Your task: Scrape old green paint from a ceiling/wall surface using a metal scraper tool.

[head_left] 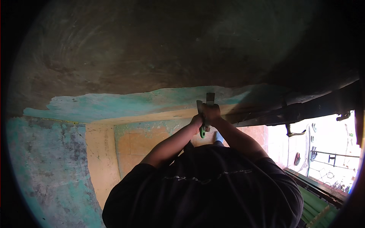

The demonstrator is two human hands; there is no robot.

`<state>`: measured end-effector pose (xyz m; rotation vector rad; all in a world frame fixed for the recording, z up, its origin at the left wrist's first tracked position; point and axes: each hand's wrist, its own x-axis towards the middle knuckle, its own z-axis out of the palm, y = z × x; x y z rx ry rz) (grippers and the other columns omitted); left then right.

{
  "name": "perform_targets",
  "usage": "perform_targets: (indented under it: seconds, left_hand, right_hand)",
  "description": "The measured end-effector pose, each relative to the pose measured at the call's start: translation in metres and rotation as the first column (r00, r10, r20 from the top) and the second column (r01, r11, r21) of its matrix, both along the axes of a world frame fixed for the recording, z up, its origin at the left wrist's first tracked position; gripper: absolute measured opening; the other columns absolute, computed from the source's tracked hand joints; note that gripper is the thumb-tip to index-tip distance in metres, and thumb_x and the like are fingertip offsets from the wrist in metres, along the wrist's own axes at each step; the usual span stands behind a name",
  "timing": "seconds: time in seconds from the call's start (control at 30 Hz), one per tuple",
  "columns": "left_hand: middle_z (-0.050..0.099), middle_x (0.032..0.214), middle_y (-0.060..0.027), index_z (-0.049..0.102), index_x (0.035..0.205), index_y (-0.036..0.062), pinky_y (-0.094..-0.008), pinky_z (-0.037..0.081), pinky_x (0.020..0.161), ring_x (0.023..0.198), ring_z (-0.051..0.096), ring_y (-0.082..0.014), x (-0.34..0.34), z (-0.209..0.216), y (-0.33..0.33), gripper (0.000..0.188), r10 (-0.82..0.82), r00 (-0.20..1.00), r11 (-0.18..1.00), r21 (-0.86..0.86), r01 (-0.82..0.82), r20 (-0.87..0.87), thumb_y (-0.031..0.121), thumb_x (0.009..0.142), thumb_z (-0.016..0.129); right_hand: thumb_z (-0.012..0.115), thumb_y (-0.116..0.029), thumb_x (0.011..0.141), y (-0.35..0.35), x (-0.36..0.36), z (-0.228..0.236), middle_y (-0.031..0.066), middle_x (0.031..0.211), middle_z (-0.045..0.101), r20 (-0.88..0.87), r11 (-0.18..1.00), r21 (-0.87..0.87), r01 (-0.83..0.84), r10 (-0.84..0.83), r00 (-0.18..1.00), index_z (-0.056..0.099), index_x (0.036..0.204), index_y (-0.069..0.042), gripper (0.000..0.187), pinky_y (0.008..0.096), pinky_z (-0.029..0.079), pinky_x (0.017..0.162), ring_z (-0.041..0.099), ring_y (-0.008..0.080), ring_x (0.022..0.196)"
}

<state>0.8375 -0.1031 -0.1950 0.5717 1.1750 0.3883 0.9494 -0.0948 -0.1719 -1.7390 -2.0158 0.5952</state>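
Dark shirt [205,182] nearest; our left hand [197,121] and right hand [211,113] both clench the green-handled scraper [205,114], pressing its blade against peeling turquoise wall paint [125,104].

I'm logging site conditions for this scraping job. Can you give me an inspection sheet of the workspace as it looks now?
Surface: wall, dark and bare above, a teal paint band left along its lower edge.
Job's things: scraper with green handle, blade end against the paint band.
Clutter: nothing seen.
Grippers: left hand and right hand both wrapped around the scraper.
Cables: nothing seen.
Surroundings: tiled floor, dark beam, bright railing at right.
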Motion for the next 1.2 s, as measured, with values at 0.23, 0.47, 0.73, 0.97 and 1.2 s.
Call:
perform_targets:
  seconds: [0.23, 0.47, 0.73, 0.97, 1.2]
  left_hand:
    - [0.058, 0.086, -0.0068, 0.051, 0.105, 0.0098, -0.0384, 0.050, 0.055, 0.071, 0.058, -0.0202, -0.002, -0.002, -0.007, 0.032, 0.044, 0.999, 0.998, -0.041, -0.042, 0.029, 0.034, 0.091, 0.036]
    - [0.058, 0.085, -0.0067, 0.051, 0.103, 0.0084, -0.0371, 0.049, 0.058, 0.073, 0.058, -0.0194, -0.010, -0.021, -0.007, 0.031, 0.063, 0.997, 0.994, 0.093, -0.058, -0.053, 0.033, 0.090, 0.037]
    - [0.058, 0.083, -0.0069, 0.053, 0.099, 0.0079, -0.0351, 0.048, 0.058, 0.072, 0.059, -0.0178, -0.008, -0.003, 0.002, 0.032, 0.053, 0.998, 0.999, -0.006, -0.053, 0.034, 0.034, 0.090, 0.036]
    - [0.057, 0.073, -0.0078, 0.053, 0.090, 0.0085, -0.0356, 0.044, 0.043, 0.055, 0.055, -0.0212, 0.005, -0.002, -0.021, 0.033, 0.179, 0.984, 0.980, -0.088, -0.177, 0.016, 0.036, 0.090, 0.035]
    - [0.059, 0.073, -0.0086, 0.053, 0.090, 0.0085, -0.0349, 0.046, 0.044, 0.059, 0.058, -0.0222, -0.006, -0.008, 0.002, 0.035, 0.071, 0.994, 0.997, -0.016, -0.070, 0.082, 0.039, 0.091, 0.035]
  right_hand:
    - [0.062, -0.016, 0.063, -0.007, -0.004, -0.010, 0.0091, 0.057, 0.056, 0.137, 0.984, 0.167, -0.059, 0.036, 0.990, 0.051, 0.075, -0.012, 0.016, 0.0372, 0.046, 0.047, 0.059, 0.0264, 0.052]
    - [0.059, -0.015, 0.068, -0.006, -0.011, 0.010, 0.0067, 0.057, 0.055, 0.248, 0.957, 0.267, -0.112, 0.044, 0.968, 0.051, 0.074, -0.011, 0.010, 0.0337, 0.045, 0.046, 0.059, 0.0230, 0.052]
    - [0.059, -0.015, 0.067, 0.001, -0.008, 0.001, 0.0078, 0.056, 0.057, -0.073, 1.000, 0.010, -0.014, 0.015, 0.997, 0.051, 0.071, -0.010, 0.010, 0.0329, 0.045, 0.047, 0.058, 0.0219, 0.050]
    - [0.059, -0.015, 0.067, -0.013, -0.005, -0.027, 0.0067, 0.055, 0.057, 0.085, 0.994, 0.094, -0.063, 0.055, 0.995, 0.052, 0.070, -0.010, 0.010, 0.0334, 0.045, 0.047, 0.059, 0.0220, 0.050]
    - [0.059, -0.015, 0.066, 0.004, -0.004, 0.010, 0.0067, 0.057, 0.058, 0.204, 0.984, 0.143, -0.108, 0.078, 0.976, 0.051, 0.070, -0.011, 0.010, 0.0339, 0.046, 0.046, 0.061, 0.0226, 0.053]
